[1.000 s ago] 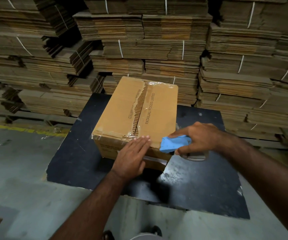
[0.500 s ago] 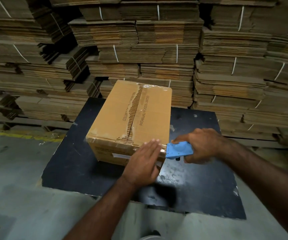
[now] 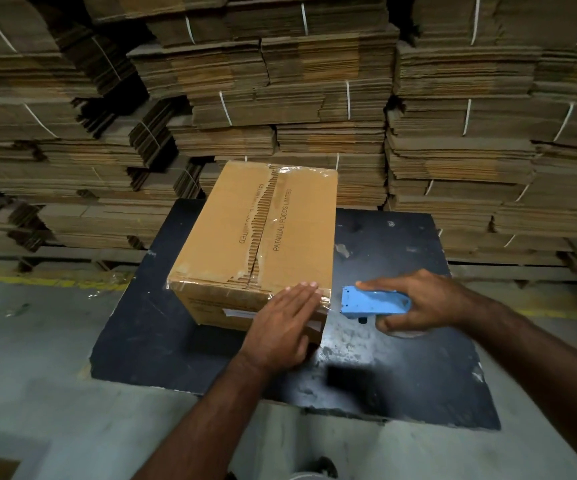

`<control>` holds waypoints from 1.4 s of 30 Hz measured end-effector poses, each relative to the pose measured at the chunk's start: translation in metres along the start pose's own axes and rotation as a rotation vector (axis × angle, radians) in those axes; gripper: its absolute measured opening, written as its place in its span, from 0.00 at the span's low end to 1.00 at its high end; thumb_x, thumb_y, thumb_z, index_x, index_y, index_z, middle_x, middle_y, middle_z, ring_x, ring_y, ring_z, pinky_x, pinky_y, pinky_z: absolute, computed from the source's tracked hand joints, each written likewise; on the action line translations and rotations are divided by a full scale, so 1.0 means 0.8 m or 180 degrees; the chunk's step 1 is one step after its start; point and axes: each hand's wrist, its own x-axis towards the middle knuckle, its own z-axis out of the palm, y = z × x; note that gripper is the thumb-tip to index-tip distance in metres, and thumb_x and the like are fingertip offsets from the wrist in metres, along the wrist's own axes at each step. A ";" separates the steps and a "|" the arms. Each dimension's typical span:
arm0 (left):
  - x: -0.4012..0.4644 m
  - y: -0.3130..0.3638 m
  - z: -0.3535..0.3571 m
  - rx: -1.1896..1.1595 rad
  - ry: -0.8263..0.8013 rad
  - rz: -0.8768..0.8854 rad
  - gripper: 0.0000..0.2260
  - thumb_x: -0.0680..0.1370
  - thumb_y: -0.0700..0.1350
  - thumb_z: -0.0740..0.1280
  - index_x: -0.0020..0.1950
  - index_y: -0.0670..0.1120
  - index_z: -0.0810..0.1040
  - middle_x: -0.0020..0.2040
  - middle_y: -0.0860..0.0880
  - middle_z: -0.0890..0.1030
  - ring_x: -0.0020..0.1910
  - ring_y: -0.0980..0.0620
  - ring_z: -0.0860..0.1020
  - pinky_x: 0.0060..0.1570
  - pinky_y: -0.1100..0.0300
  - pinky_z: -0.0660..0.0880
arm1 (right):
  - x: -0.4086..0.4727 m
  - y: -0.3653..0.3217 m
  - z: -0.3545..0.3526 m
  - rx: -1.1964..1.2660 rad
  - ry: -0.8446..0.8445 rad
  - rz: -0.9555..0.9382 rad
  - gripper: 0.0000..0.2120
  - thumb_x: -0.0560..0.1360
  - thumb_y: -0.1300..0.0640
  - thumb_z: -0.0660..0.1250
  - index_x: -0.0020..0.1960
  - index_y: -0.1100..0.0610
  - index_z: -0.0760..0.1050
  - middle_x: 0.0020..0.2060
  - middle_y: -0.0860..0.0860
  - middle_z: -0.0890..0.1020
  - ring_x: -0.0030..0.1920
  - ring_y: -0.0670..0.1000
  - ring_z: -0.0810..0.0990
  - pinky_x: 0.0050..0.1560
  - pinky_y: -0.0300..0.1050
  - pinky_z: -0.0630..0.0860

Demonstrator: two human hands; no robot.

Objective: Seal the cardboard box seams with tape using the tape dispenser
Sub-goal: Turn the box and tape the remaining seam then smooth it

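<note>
A: Where does the cardboard box [image 3: 255,233] sit?

B: On the dark board [image 3: 401,341], in front of stacked flat cartons [image 3: 314,98]. Its long axis runs away from the person, the taped centre seam along it.

A: And the hands?

B: The left hand [image 3: 280,323] lies flat, fingers spread, on the near right corner. The right hand [image 3: 418,303], just off that corner, grips the blue tape dispenser [image 3: 373,302], its mouth pointing at the box.

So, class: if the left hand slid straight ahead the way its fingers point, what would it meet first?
The left hand already lies flat on the brown cardboard box; straight on, it probably slides over the taped top.
</note>
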 end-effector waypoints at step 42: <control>0.031 0.041 -0.005 0.0780 -0.0448 -0.0365 0.34 0.64 0.46 0.77 0.71 0.47 0.75 0.71 0.35 0.73 0.67 0.35 0.75 0.61 0.38 0.73 | 0.043 -0.014 0.215 -0.0003 0.0376 0.2136 0.31 0.77 0.42 0.63 0.73 0.59 0.60 0.61 0.56 0.76 0.56 0.57 0.79 0.54 0.51 0.76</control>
